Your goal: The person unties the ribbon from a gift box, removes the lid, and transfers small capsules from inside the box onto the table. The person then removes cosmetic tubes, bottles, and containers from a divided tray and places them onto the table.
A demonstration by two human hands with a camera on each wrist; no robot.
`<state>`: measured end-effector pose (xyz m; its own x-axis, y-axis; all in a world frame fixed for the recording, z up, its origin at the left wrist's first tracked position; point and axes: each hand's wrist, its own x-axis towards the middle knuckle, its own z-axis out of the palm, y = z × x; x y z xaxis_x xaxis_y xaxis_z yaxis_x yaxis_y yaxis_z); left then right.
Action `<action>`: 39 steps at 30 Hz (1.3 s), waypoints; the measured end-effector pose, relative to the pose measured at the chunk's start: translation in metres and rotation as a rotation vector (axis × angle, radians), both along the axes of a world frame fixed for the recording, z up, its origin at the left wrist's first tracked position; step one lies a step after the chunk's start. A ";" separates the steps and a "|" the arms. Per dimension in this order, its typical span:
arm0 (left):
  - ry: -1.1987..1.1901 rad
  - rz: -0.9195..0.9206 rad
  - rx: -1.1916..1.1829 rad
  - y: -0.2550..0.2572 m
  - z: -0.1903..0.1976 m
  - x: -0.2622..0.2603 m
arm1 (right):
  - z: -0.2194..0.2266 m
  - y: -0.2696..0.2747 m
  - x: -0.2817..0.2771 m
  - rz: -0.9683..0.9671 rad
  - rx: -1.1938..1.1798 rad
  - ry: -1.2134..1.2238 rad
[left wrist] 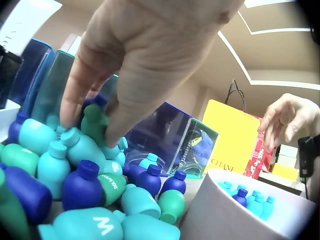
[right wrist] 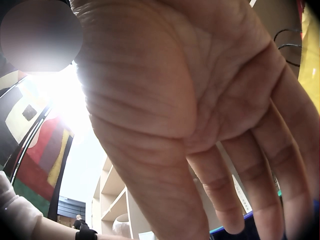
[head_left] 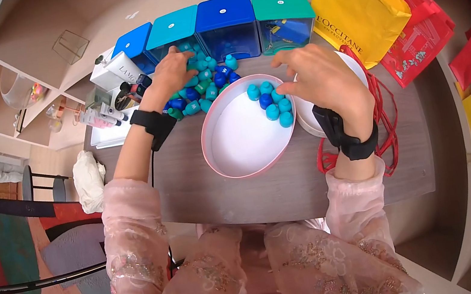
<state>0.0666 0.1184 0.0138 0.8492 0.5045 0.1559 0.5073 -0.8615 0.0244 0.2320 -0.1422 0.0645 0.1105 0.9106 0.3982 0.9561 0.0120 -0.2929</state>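
Note:
My left hand (head_left: 172, 71) reaches into a heap of small toy bottles (head_left: 192, 100) in teal, dark blue and green. In the left wrist view its thumb and fingers pinch a small green bottle (left wrist: 95, 123) at the top of the heap. My right hand (head_left: 328, 81) hovers over the right edge of an oval white box (head_left: 239, 137) with a pink rim, fingers loosely bent and nothing in them. Inside that box, several teal bottles (head_left: 285, 119) and a dark blue bottle (head_left: 266, 100) stand grouped at the right side.
Behind the heap stand a teal bin (head_left: 172, 27), a dark blue bin (head_left: 225, 23) and a green bin (head_left: 283, 12). A yellow paper bag (head_left: 358, 10) and red cords (head_left: 388, 118) lie right. A white tray (head_left: 109, 135) with cosmetics sits left. A white round container (head_left: 309, 124) is under my right hand.

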 end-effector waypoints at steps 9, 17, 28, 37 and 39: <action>-0.077 -0.150 -0.049 -0.037 0.010 0.003 | -0.003 0.000 0.002 0.031 0.035 0.013; -0.096 -0.630 -0.367 -0.087 0.019 0.022 | -0.006 0.000 0.003 0.057 0.073 -0.003; 0.122 -0.443 -0.174 -0.121 -0.006 0.044 | -0.007 -0.001 0.006 0.059 0.091 0.017; 0.096 -0.417 -0.257 -0.121 -0.013 0.042 | -0.008 0.000 0.006 0.062 0.104 0.004; 0.123 -0.388 -0.197 -0.120 -0.017 0.044 | -0.008 0.000 0.005 0.064 0.099 0.014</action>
<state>0.1105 -0.0018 -0.0035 0.9875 0.1553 -0.0252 0.1573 -0.9734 0.1666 0.2372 -0.1421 0.0566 0.0592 0.8724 0.4852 0.9483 0.1027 -0.3002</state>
